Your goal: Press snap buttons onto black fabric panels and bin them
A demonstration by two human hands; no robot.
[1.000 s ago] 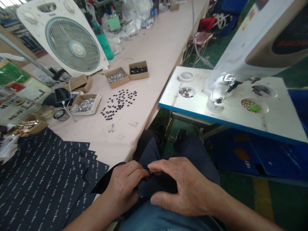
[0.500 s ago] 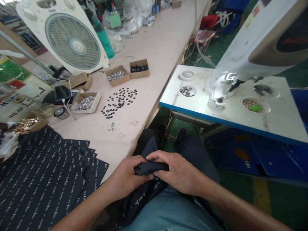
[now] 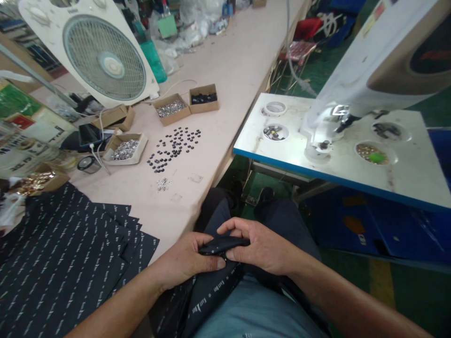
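A thin, dark navy piece of cloth with small white lettering (image 3: 211, 300) is bunched over the person's lap, beside the near end of a long table with a pale pinkish cover (image 3: 243, 51); the left hand (image 3: 185, 260) pinches a fold of it narrowly, thumb along the near side, fingers curled behind; the right hand (image 3: 264, 246) holds the other end of that fold, thumb against it and forefinger arched above; on the table's near left part lies a fanned stack of flat, dark, white-lettered pieces (image 3: 70, 263); nearer the table's middle are a small heap of tiny silvery bits (image 3: 163, 184) and a loose spread of round black discs (image 3: 175, 152); also on the table stand a pale open cardboard box of silvery pieces (image 3: 142, 149), a brown cardboard box of silvery pieces (image 3: 172, 119) and a brown cardboard box of black pieces (image 3: 206, 108); a white, box-shaped fan (image 3: 105, 61) tilts on the table's left side; right of the table, a white and tan machine (image 3: 355, 70) rises over a white, blue-edged worktop (image 3: 253, 136).
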